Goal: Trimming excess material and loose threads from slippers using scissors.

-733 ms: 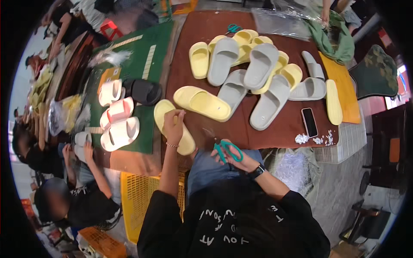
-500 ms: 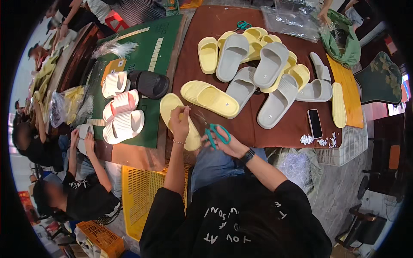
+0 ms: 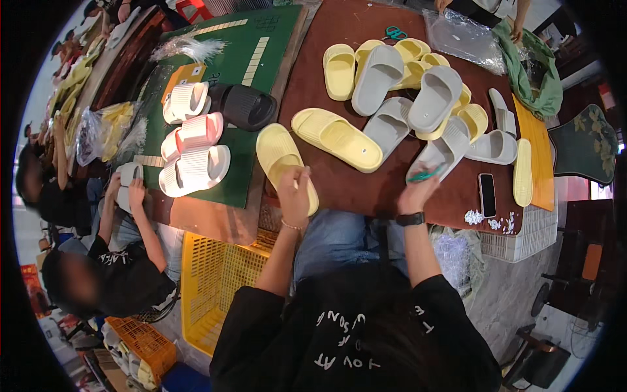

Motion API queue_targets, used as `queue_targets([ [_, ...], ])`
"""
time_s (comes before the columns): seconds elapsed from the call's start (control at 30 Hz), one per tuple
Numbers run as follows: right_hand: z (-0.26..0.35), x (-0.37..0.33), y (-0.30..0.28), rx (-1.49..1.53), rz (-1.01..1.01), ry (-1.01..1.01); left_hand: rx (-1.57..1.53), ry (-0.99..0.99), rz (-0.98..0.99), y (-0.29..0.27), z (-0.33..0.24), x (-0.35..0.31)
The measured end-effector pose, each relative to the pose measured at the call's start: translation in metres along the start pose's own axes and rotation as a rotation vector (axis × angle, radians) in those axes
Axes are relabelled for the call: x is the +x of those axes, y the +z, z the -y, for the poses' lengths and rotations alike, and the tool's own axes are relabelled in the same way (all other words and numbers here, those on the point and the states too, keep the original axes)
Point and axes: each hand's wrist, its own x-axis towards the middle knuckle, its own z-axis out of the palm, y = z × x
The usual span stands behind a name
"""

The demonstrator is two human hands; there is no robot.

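Left hand [image 3: 295, 194]: fingers curled, over the near end of a yellow slipper [image 3: 281, 153]. From where I stand I cannot tell whether they grip it or only hover above. The slipper's strap and far end extend beyond the fingertips, up and to the left.

Right hand [image 3: 418, 194]: fingers closed around green scissors [image 3: 426, 174], which lie crosswise at the fingertips, in front of the near end of a grey slipper [image 3: 444, 150]. The hands are well apart.

Between and beyond them: a second yellow slipper [image 3: 336, 140], lying diagonally, clear of both hands. Farther out on the brown table [image 3: 362, 196]: a heap of grey and yellow slippers; a phone [image 3: 487, 195] to the right, small white bits [image 3: 474, 217] beside it.

To the left, a green board [image 3: 238, 186] carries white, pink and black slippers.
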Motion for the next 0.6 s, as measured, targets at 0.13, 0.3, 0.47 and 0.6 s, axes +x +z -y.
queue_targets([
  [0.13, 0.035, 0.109, -0.062, -0.104, 0.202, -0.123, -0.254, -0.096, 0.419, 0.04, -0.04, -0.058],
  [0.3, 0.064, 0.118, -0.051, -0.1, 0.294, 0.143, -0.407, -0.151, 0.716, 0.079, -0.07, -0.098],
  [0.47, 0.068, 0.051, -0.047, 0.007, 0.364, 0.247, -0.75, -0.397, 0.77, 0.079, -0.092, -0.083],
  [0.6, 0.055, -0.006, -0.048, -0.504, 0.413, -0.131, -0.91, -0.476, 0.676, 0.084, -0.091, -0.082],
])
